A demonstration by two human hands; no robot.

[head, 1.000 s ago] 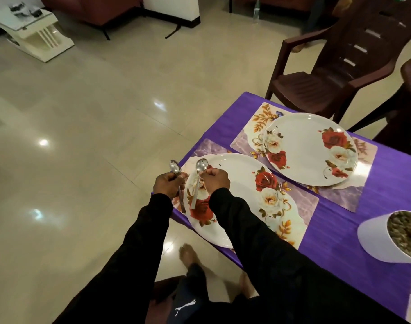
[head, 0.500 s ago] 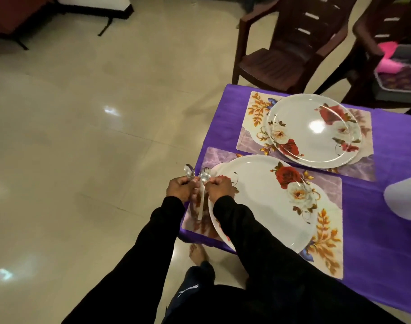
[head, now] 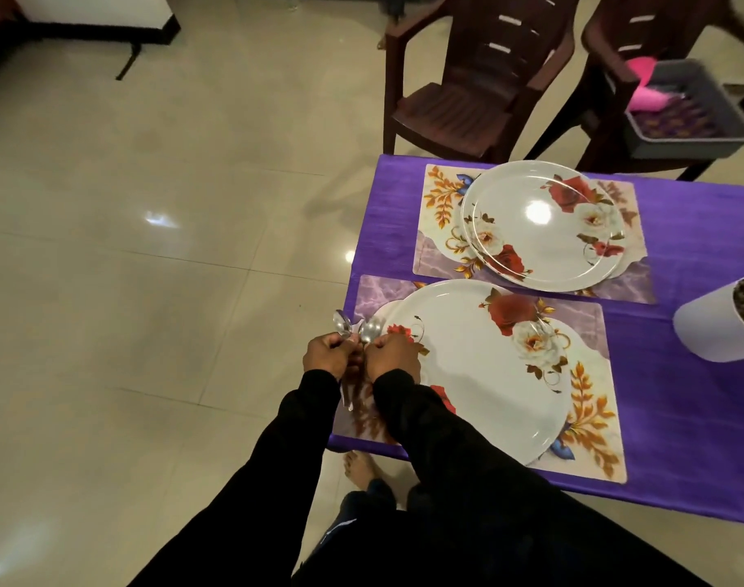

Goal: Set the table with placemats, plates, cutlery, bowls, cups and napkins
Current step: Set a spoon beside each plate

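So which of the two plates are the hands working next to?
The near plate, on the near placemat; both hands hold spoons at its left rim. The far plate lies beyond, by the chairs, untouched.

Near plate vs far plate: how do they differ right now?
The near plate is partly covered by the right hand and its sleeve; the far plate is fully exposed. The near plate has two spoons held at its left edge by both hands; none show by the far plate. The far plate shows a bright glare spot; the near plate doesn't. Both are white with rose prints, each on a floral placemat.
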